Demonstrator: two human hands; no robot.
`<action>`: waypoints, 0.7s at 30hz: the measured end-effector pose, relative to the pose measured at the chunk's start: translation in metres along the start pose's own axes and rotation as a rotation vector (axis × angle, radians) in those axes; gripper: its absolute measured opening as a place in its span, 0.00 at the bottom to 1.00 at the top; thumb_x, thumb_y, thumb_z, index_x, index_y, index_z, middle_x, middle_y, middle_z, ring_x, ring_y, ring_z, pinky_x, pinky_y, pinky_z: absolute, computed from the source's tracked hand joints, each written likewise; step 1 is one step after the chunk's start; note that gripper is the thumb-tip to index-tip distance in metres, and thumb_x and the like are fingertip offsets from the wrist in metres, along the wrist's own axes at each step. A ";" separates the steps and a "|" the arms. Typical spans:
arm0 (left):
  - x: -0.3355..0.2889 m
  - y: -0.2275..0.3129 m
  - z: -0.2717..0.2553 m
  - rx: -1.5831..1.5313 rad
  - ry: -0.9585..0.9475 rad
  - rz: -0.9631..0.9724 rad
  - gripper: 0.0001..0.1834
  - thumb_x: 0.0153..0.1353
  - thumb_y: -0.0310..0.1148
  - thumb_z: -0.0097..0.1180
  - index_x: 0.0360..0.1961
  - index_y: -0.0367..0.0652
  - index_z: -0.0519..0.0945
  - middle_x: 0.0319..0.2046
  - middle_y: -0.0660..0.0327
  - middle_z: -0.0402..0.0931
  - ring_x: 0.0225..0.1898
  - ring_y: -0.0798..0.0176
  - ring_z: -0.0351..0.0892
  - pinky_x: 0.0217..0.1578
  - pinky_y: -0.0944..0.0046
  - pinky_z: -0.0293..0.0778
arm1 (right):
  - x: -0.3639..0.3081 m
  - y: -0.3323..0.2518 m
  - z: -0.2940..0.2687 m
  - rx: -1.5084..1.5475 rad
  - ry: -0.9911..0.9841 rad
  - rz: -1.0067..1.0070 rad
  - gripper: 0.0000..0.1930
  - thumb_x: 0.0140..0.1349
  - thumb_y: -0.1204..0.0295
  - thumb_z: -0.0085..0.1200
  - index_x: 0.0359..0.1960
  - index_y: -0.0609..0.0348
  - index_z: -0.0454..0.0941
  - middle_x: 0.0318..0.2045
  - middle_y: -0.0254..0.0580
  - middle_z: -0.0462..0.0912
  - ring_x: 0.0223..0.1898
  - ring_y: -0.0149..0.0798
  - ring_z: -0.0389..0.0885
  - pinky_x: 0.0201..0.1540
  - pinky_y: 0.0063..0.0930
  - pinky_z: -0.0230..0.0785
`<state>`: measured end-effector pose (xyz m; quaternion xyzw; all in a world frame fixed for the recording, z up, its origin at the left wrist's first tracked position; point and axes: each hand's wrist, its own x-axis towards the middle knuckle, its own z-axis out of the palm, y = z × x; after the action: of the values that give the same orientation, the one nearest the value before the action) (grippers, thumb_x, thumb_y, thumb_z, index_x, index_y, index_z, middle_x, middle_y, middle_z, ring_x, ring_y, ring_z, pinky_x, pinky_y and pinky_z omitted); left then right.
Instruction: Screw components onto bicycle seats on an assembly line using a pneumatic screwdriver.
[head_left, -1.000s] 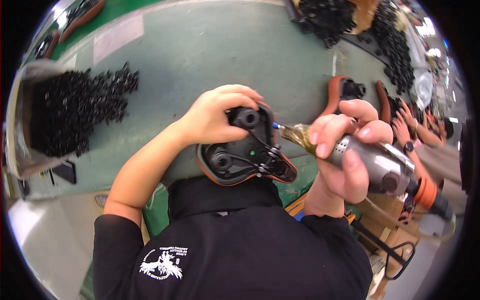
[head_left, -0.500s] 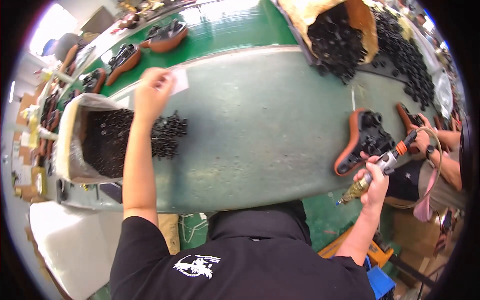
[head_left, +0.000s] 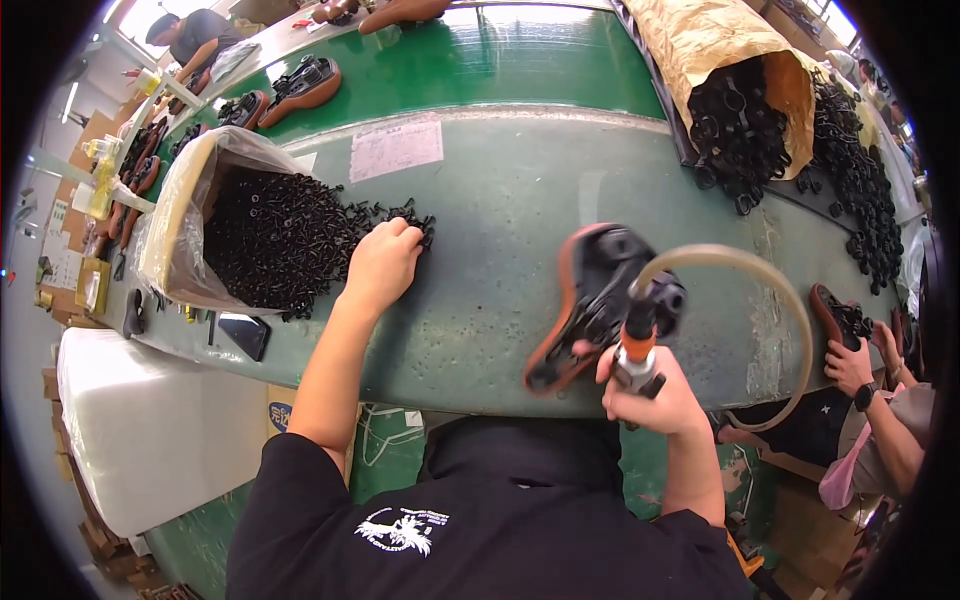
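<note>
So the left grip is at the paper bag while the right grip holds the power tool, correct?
Not the paper bag: the head view shows the left grip at small black parts spilling from a box. The right grip does hold the power tool.

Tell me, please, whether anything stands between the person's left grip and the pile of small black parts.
Nothing visible does: the left grip is at the right-hand edge of the pile, and the plastic-lined box opens toward that side.

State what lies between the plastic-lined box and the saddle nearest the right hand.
In the head view, from box to saddle: loose black parts, the left hand at their edge, then green tabletop.
</note>
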<state>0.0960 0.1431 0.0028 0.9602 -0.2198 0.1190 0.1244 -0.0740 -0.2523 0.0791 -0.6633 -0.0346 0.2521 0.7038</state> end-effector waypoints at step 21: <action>-0.112 0.159 -0.074 -1.959 -0.168 -0.189 0.13 0.68 0.14 0.61 0.52 0.29 0.85 0.45 0.50 0.83 0.39 0.64 0.87 0.42 0.65 0.83 | 0.017 -0.080 0.061 0.321 -0.130 -0.980 0.16 0.59 0.78 0.68 0.43 0.55 0.72 0.38 0.39 0.81 0.25 0.33 0.85 0.31 0.27 0.84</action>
<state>-0.0861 0.0700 0.0703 0.4520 -0.1518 -0.1944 0.8573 -0.0575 -0.1892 0.1570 -0.4359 -0.3458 -0.0641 0.8284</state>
